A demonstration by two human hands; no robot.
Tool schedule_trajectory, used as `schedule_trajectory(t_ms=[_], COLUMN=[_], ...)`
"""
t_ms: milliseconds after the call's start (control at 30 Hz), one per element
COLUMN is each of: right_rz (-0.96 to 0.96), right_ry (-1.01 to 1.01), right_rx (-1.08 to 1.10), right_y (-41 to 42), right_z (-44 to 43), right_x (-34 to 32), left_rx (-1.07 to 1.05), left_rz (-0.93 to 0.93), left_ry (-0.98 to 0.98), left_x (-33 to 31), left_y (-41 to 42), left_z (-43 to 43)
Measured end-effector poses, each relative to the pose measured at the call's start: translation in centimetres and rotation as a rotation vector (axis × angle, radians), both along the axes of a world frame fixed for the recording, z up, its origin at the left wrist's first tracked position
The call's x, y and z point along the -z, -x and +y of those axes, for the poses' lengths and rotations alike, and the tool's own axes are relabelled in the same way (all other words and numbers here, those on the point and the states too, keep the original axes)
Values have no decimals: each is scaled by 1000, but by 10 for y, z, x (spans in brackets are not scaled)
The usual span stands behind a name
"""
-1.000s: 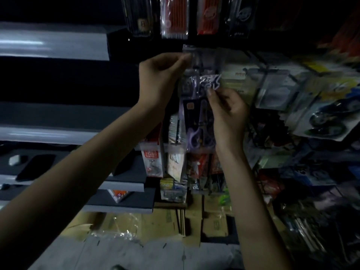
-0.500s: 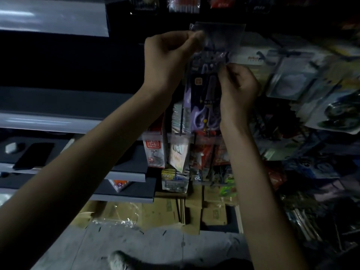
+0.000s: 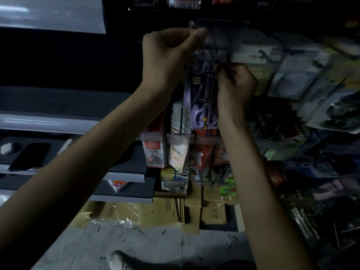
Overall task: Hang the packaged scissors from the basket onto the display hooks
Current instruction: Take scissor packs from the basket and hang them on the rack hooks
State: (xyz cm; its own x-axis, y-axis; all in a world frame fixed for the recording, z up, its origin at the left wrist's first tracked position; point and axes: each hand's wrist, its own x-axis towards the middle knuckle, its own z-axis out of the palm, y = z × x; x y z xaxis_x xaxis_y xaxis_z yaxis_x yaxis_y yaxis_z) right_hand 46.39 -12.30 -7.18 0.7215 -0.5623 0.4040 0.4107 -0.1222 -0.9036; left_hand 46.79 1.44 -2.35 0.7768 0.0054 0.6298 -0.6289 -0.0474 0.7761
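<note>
Display of hung packets (image 3: pixel 303 80) fills the right of the view. Packaged scissors (image 3: pixel 202 98) are held upright before it, long axis vertical, purple handles down, header uppermost. Left hand (image 3: pixel 171 53) pinches the header's top corner. Right hand (image 3: pixel 235 82), lower and to the right, pinches the packet's upper edge. Clear hook tab (image 3: pixel 222 26) lies just above the header, nearer the left hand. Hook wire itself is not discernible.
</note>
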Motion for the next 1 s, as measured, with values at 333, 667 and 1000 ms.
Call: schedule_trajectory(t_ms=[333,667,1000], right_rz=[-53,-97,-34], right_ry=[-73,-121,-169], right_rx=[-66,-21,-45], right_y=[10,-5,-17], right_z=[-1,2,-4], right_x=[3,-3,3], left_rx=[23,-17,-27], left_rz=[-24,-45,-46], left_ry=[8,-4,11], left_x=[3,4,5], left_y=[0,2,1], left_z=[1,-1,-2])
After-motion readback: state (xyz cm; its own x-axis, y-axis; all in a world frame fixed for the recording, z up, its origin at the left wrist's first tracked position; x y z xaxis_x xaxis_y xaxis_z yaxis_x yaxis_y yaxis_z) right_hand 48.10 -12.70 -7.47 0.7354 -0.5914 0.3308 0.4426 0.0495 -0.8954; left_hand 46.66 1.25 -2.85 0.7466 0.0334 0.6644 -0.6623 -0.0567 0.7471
